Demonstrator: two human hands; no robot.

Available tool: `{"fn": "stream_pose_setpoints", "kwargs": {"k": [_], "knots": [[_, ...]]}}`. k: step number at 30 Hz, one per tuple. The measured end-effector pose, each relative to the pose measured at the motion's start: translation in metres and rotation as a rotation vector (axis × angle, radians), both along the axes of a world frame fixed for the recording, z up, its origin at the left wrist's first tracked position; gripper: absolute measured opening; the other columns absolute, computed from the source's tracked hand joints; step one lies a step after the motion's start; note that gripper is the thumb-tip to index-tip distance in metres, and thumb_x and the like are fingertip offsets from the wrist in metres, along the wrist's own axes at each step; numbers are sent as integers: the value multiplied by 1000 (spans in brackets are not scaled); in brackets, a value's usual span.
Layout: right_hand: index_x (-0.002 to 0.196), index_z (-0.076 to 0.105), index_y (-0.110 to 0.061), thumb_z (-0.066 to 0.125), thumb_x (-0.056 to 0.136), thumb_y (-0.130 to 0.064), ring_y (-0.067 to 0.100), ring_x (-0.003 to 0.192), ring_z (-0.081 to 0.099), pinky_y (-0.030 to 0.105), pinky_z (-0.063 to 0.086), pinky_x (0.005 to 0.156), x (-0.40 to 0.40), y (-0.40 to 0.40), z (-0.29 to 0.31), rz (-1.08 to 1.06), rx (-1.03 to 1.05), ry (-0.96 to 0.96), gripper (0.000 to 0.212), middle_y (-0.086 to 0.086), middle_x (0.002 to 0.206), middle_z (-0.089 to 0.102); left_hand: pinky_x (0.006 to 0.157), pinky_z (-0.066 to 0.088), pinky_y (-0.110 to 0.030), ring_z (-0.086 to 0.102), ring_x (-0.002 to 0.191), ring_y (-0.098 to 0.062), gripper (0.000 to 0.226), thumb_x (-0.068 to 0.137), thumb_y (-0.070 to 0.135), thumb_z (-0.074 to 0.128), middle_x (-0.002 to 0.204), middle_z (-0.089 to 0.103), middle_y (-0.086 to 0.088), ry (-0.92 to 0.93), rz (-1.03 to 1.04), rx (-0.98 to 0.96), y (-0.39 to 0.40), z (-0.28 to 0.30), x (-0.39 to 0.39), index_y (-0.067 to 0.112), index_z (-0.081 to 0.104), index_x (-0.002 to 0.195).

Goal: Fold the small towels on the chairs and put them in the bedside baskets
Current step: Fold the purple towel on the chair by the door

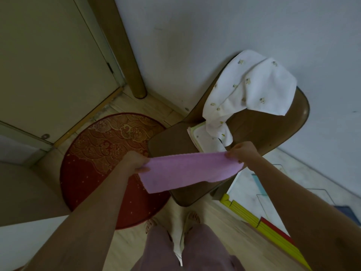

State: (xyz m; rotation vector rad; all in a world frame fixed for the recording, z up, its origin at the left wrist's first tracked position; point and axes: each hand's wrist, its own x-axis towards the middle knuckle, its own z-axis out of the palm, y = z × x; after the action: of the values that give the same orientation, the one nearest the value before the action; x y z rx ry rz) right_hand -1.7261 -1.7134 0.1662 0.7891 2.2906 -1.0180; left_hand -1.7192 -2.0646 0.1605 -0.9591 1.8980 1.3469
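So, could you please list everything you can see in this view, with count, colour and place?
pink towel: one, pink, held stretched in the air over the chair's front edge
white towel: one, white with small green prints, draped over the chair's backrest
folded cloth: one, white with a green edge, on the chair seat
chair: one, brown, against the wall
round rug: one, red and gold, on the floor left of the chair
door: one, beige, upper left
striped board: one, yellow and red, floor at right
left hand: one, grips the pink towel's left end
right hand: one, pinches its right end
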Motion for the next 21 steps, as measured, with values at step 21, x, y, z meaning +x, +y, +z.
{"fn": "stream_pose_setpoints", "kwargs": {"k": [21], "knots": [[94, 64, -3, 60, 87, -2, 3, 68, 51, 9, 43, 64, -126, -48, -230, -391, -163, 605, 8, -1, 77, 58, 74, 57, -23, 55, 77, -9, 5, 94, 6, 60, 79, 52, -2, 522, 496, 17, 40, -250, -112, 2, 59, 96]]}}
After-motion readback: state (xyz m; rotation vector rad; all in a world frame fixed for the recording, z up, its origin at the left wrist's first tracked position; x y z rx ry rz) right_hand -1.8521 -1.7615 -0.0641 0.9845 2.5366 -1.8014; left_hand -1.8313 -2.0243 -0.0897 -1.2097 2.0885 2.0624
